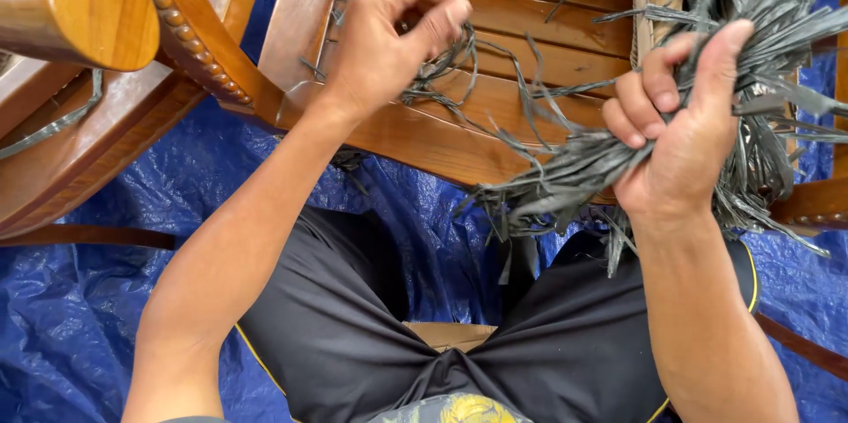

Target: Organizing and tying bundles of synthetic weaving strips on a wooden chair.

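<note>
My right hand (pixel 685 127) grips a thick bundle of grey flat strips (pixel 760 26), whose cut ends fan out below the fist toward my lap. My left hand (pixel 389 39) is closed around a few thin grey strands (pixel 450 65) that trail across the slatted seat of a polished wooden chair (pixel 530 52). The loose strands run from my left hand to the bundle on the right. Both hands hover over the chair seat, which lies right in front of my knees.
A wooden armrest with a beaded edge (pixel 79 8) rises at the upper left. A blue plastic tarp (pixel 79 317) covers the floor. My legs in black shorts (pixel 371 335) fill the lower middle.
</note>
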